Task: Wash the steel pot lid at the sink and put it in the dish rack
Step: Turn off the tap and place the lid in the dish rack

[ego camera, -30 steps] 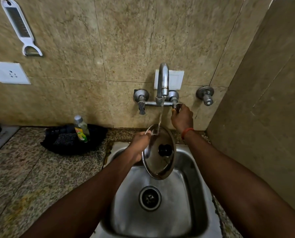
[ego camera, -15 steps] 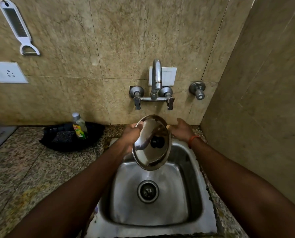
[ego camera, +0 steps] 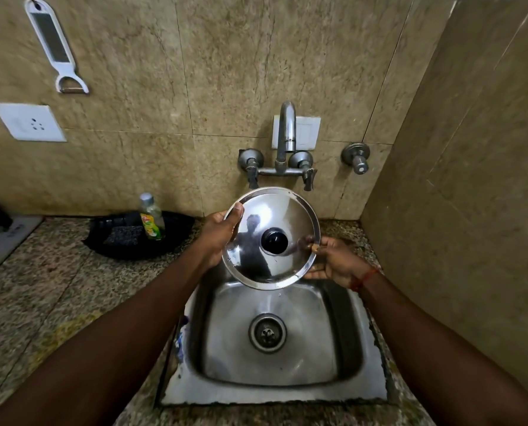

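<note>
**Steel lid up over the sink, both hands on it**

So I've got the steel pot lid (ego camera: 272, 238) held up in the air above the sink (ego camera: 275, 392), its top side tilted toward me so the black knob (ego camera: 274, 240) is staring right at the camera. My left hand (ego camera: 219, 232) is clamped on the lid's left rim, thumb over the top edge and fingers wrapped behind. My right hand (ego camera: 333, 259) is pinching the right rim, thumb on the front face, rest of the fingers underneath and behind. Both are closed on the lid, no gap.

The lid sits just below the wall tap (ego camera: 285, 139) and its two handles, and I can't see any water coming out of the spout. It covers the back edge of the basin. The drain (ego camera: 267, 332) is in plain view below it.

Off to my left on the granite bench (ego camera: 41, 287) there's a black tray (ego camera: 139, 238) with a scrub pad in it and a bottle of dish soap (ego camera: 152, 218) standing upright. On the wall up left: a white peeler/grater thing (ego camera: 53, 47) hanging, with a socket plate (ego camera: 29, 122) below it. There's a red thread (ego camera: 364, 276) on my right wrist.
</note>
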